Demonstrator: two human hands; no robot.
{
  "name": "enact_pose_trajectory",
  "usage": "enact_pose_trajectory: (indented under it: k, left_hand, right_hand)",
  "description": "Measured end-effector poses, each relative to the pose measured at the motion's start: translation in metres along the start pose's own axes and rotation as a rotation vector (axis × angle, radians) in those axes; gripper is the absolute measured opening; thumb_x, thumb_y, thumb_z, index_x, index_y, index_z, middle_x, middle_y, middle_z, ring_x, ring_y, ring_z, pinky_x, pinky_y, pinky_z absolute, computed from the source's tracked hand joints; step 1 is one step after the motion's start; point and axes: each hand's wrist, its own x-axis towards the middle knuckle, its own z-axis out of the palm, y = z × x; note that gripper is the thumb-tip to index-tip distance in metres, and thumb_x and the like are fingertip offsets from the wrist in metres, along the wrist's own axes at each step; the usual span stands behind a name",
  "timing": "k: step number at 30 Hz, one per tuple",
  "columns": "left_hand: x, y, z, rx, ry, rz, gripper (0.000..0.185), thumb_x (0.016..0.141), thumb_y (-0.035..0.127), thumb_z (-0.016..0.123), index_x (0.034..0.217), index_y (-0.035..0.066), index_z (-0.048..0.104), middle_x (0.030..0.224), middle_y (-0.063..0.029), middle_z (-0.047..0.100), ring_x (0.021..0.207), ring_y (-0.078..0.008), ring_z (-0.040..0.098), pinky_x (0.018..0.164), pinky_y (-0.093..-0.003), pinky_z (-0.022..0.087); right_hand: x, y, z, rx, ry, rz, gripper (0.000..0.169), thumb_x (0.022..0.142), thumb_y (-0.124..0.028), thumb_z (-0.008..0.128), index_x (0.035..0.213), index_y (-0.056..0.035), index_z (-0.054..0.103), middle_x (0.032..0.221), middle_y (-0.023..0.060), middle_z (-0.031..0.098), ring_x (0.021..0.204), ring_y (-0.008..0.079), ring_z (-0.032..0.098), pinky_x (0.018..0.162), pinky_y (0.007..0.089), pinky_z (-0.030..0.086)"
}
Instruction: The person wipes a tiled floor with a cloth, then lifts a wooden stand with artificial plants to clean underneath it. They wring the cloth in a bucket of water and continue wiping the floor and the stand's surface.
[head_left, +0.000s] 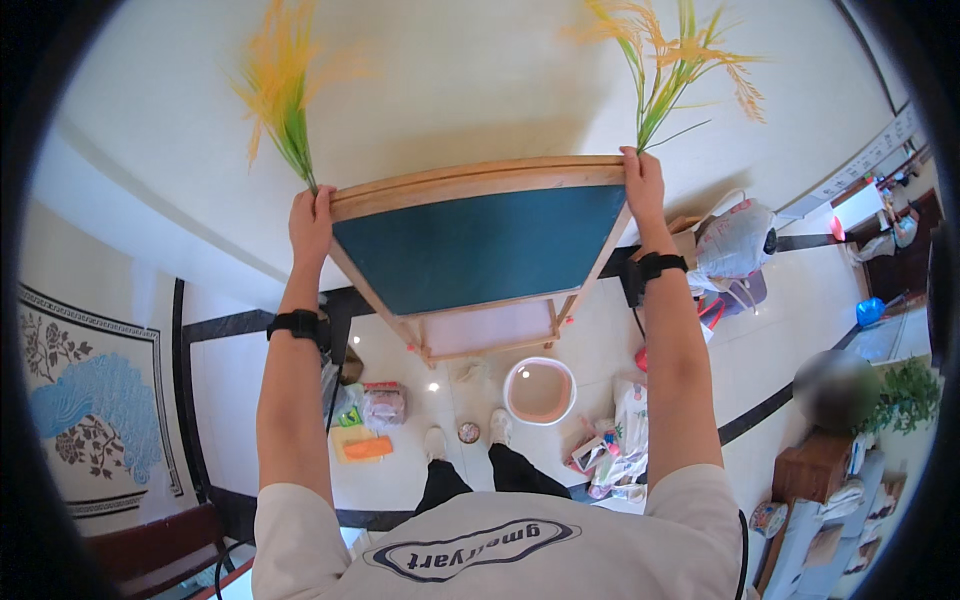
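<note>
A wooden-framed chalkboard easel (480, 247) with a dark green board stands before me against a pale wall. My left hand (311, 221) grips its upper left corner, where a bunch of artificial grain stalks (289, 112), green below and yellow above, rises from my fingers. At the upper right corner my right hand (643, 184) holds the frame, with a second, more spread-out bunch of artificial grain stalks (660, 82) standing up from it. The lower ends of both bunches are hidden by my hands and the frame.
On the tiled floor are a white-rimmed basin (540, 391), a small round tin (469, 432), an orange packet (367, 448) and plastic bags (384, 405). More filled bags (735, 236) stand at the right by the wall. Another person (892, 236) is at the far right, near a wooden cabinet (814, 469) and sofa.
</note>
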Motion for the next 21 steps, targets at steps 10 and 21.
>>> enact_pose_trajectory:
  k: [10,21]
  left_hand:
    - [-0.006,0.024,-0.01,0.001,0.054,0.031,0.025,0.095,0.022,0.049,0.105,0.005,0.063,0.098,-0.0159,0.062,0.089,-0.0309,0.059,0.079,-0.0378,0.046]
    - [-0.007,0.013,-0.005,0.014,0.073,0.031,0.025,0.095,0.024,0.049,0.098,0.006,0.066,0.087,-0.0133,0.068,0.085,-0.031,0.062,0.076,-0.037,0.047]
  right_hand:
    - [0.003,-0.023,-0.009,-0.049,0.027,0.029,0.033,0.095,-0.03,0.049,0.094,-0.0039,0.068,0.082,0.0176,0.062,0.079,0.0335,0.056,0.074,0.0411,0.045]
    - [-0.001,-0.022,-0.007,-0.136,-0.02,0.205,0.03,0.093,-0.03,0.046,0.092,-0.013,0.071,0.084,0.0143,0.067,0.085,0.0331,0.059,0.074,0.0417,0.048]
